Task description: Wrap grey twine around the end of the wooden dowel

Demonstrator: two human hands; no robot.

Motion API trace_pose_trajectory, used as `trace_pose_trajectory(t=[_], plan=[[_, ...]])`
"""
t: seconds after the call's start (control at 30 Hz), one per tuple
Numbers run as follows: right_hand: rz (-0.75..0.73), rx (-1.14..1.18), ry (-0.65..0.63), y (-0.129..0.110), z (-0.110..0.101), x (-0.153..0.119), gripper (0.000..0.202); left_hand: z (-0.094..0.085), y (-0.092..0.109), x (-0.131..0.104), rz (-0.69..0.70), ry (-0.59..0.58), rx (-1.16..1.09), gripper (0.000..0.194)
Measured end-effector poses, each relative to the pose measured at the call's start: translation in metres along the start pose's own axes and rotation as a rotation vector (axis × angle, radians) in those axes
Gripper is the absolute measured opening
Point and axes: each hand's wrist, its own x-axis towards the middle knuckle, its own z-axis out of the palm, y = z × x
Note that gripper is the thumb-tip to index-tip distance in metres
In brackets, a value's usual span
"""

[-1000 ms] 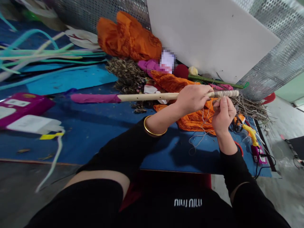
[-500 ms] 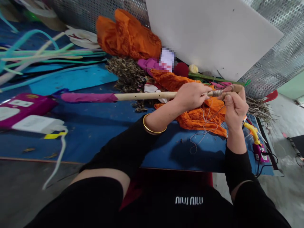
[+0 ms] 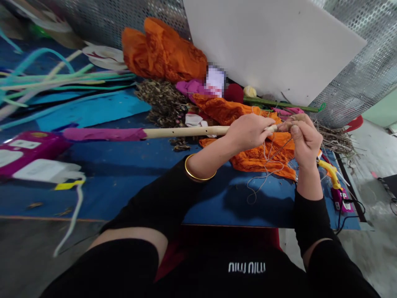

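Note:
A pale wooden stick, its left part wrapped in magenta cloth, lies level above the table. My left hand is closed around it near its right end. At that end my right hand is closed, thumb pressed to the fingers, on thin string. Loose loops of the string hang below the hands and trail over orange cloth. The fingers partly hide the stick's right tip.
Dried plant stems and a bundled orange cloth lie behind the stick. Coloured strips and a magenta box are at left. A yellow glue gun with a cord sits right. A white board leans behind.
The stick's left end has dipped slightly and shifted left. My left hand stays around the stick, and my right hand keeps its pinch, with small finger movements at the stick's end.

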Motion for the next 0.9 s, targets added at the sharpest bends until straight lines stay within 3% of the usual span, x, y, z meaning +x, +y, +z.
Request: trace_pose_trajectory(t=[0.13,0.33,0.57,0.9], plan=[[0.030,-0.053,0.009,0.007,0.002,0.002,0.036,-0.002,0.004,-0.003,-0.045,0.000,0.090,0.027],[0.093,-0.129,-0.037,0.012,0.002,0.005,0.041,0.004,0.001,-0.004,0.122,0.090,0.131,0.022],[0.104,-0.174,-0.087,0.012,-0.002,0.005,0.044,0.009,0.003,-0.006,0.143,0.132,0.223,0.029],[0.134,-0.233,-0.096,0.019,0.000,0.004,0.042,0.013,0.005,-0.006,0.290,0.176,0.276,0.032]])
